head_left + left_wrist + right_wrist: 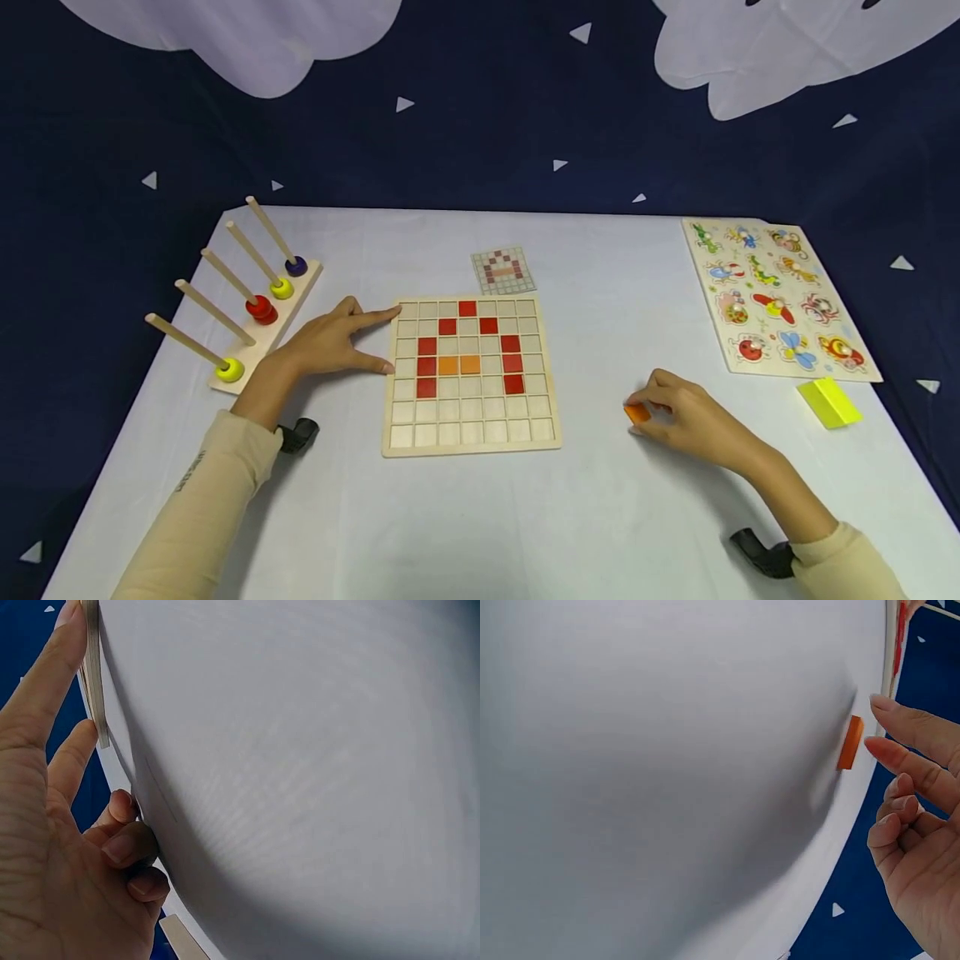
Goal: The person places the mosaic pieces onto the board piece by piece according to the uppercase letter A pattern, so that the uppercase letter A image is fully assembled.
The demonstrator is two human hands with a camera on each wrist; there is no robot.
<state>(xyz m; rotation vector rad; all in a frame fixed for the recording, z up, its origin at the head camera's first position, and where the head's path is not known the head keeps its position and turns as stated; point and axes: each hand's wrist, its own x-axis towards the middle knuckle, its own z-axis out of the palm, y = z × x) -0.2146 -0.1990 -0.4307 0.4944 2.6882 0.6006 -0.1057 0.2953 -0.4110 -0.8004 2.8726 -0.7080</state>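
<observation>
My left hand [322, 342] is at the left edge of a wooden grid board [472, 408]; thumb and index finger touch the edge, the other fingers fold in. In the left wrist view the two fingertips meet the board's side [95, 690]. Red tiles [426, 367] and two orange tiles [459, 365] sit in its squares among pale ones. To the board's right, my right hand [686, 417] is at another orange tile [637, 414]. In the right wrist view thumb and index finger [911, 761] reach out straight, slightly apart from this tile [850, 742], which lies on the table.
A small pattern card [504, 271] lies behind the board. At the left stands a peg stacker [288, 321] with coloured beads. A picture board of insects [780, 300] and a yellow block [830, 403] are at the right.
</observation>
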